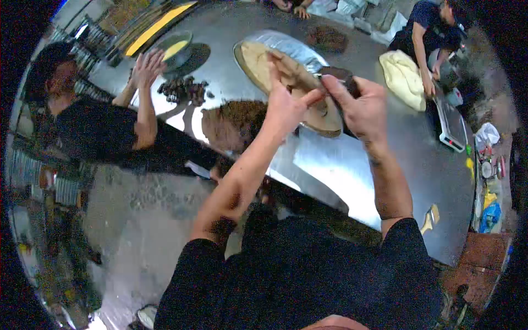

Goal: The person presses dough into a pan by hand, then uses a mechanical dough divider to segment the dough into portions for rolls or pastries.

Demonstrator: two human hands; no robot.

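My left hand (286, 102) is open with its fingers spread, over a large metal pan (237, 55) of smooth tan paste (256, 58). Whether the fingertips touch the paste is hard to tell. Beside it, at the pan's right side, my right hand (363, 107) is closed around a dark brown object (336, 72). Its kind is not clear, and the fingers hide part of it. The left thumb points toward the right hand.
Dark lumps (184, 91), a bowl of yellow stuff (177, 48), pale dough (400, 80), a scale (451, 124) and a brush (430, 218) are on the metal table (308, 159). Co-workers stand at left (99, 129) and right (426, 27); another person's hands (301, 11) show at the far edge.
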